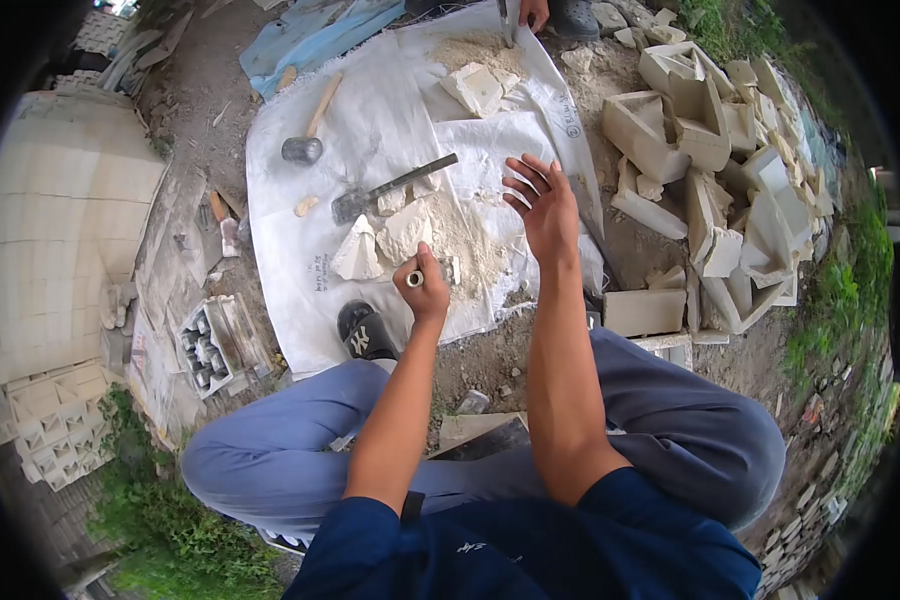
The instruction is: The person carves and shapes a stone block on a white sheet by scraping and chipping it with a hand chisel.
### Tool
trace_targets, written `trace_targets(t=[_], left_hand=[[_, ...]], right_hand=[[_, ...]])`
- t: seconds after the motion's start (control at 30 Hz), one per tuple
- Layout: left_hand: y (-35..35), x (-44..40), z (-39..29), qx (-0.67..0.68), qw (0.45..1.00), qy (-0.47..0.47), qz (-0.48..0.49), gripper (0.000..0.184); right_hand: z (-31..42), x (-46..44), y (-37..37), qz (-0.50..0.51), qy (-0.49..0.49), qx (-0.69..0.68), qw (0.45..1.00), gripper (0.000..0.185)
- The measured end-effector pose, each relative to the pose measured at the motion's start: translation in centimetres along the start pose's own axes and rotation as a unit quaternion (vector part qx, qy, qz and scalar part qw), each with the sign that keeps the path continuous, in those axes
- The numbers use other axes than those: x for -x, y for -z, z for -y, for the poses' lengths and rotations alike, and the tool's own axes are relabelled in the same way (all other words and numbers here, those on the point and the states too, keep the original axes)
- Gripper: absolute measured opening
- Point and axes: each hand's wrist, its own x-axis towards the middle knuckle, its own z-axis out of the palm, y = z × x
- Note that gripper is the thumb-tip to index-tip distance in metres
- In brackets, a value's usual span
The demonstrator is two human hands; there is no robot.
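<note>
My left hand (428, 290) is closed around a hammer whose hollow, pipe-like handle end (415, 279) points up at me. Its dusty head (452, 270) shows partly beside my fingers, low over the sheet. Just beyond that hand lies a chunk of pale stone (406, 232), with a second, pointed chunk (356, 250) to its left. My right hand (545, 208) is raised over the right side of the sheet, fingers spread, holding nothing. Another hammer (395, 188) with a dark straight handle rests behind the chunks.
A white sheet (280, 255) strewn with crumbs and dust covers the ground. On it lies a black mallet (303, 150) with a wooden handle. Broken pale blocks (710, 150) are heaped at right. Another person's hand (534, 13) shows at the top edge.
</note>
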Motion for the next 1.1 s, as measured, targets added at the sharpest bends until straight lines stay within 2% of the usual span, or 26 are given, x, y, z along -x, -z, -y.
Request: trace_targets(t=[0.03, 0.17, 0.23, 0.27, 0.3, 0.37, 0.4, 0.47, 0.57, 0.67, 0.77, 0.83, 0.9, 1.0, 1.1], left_hand=[[-0.4, -0.6, -0.1, -0.018, 0.999, 0.031, 0.01, 0.055], [-1.0, -0.5, -4.4, 0.019, 0.999, 0.028, 0.004, 0.056], [-0.2, 0.8, -5.7, 0.025, 0.999, -0.03, -0.02, 0.054], [-0.1, 1.1, -5.2, 0.085, 0.995, -0.032, -0.032, 0.053], [0.0, 1.2, -4.0, 0.086, 0.995, -0.033, -0.03, 0.053], [0.2, 1.9, -0.5, -0.03, 0.999, -0.013, -0.019, 0.054], [-0.1, 1.1, -0.5, 0.001, 0.999, -0.029, -0.04, 0.055], [-0.4, -0.6, -0.6, -0.004, 1.0, -0.015, -0.013, 0.055], [-1.0, 0.0, -4.9, -0.026, 1.0, 0.007, 0.01, 0.056], [-0.8, 0.4, -8.2, 0.08, 0.995, -0.023, -0.05, 0.055], [-0.1, 0.7, -5.0, 0.084, 0.996, -0.006, -0.043, 0.054], [-0.2, 2.1, -0.2, -0.06, 0.998, -0.026, -0.016, 0.052], [-0.4, 0.3, 0.5, 0.068, 0.996, 0.05, -0.041, 0.052], [-0.7, -1.1, -2.1, 0.0, 0.999, 0.04, -0.023, 0.052], [-0.8, 0.0, -6.5, 0.043, 0.998, 0.014, -0.039, 0.053]], right_hand=[[0.2, -0.1, -0.2, 0.001, -0.001, -0.002, 1.0, 0.051], [0.1, 0.0, -0.7, 0.009, 0.009, -0.004, 1.0, 0.046], [-0.4, 0.2, -0.2, -0.001, 0.0, -0.006, 1.0, 0.046], [-0.3, -0.1, -0.2, -0.004, 0.002, -0.009, 1.0, 0.046], [-0.4, -0.2, -0.1, -0.004, 0.004, -0.009, 1.0, 0.046], [-0.6, -0.2, 0.4, 0.014, 0.001, -0.006, 1.0, 0.049], [-0.4, -0.2, 0.1, 0.015, 0.002, -0.009, 1.0, 0.049], [0.0, -0.7, -0.4, 0.017, 0.01, -0.013, 1.0, 0.048], [0.1, -0.3, -0.3, 0.007, 0.004, -0.015, 1.0, 0.048], [0.2, -0.2, -0.1, -0.018, 0.004, -0.014, 1.0, 0.049], [0.1, -0.2, 0.4, -0.025, 0.003, -0.018, 1.0, 0.05], [0.0, -0.2, 0.5, -0.021, 0.006, -0.019, 1.0, 0.05], [0.2, -0.5, 0.3, -0.02, 0.007, -0.031, 0.999, 0.049], [0.3, -0.2, 0.0, -0.01, 0.011, -0.031, 0.999, 0.048], [-0.1, -0.3, 0.8, -0.006, 0.007, -0.017, 1.0, 0.05]])
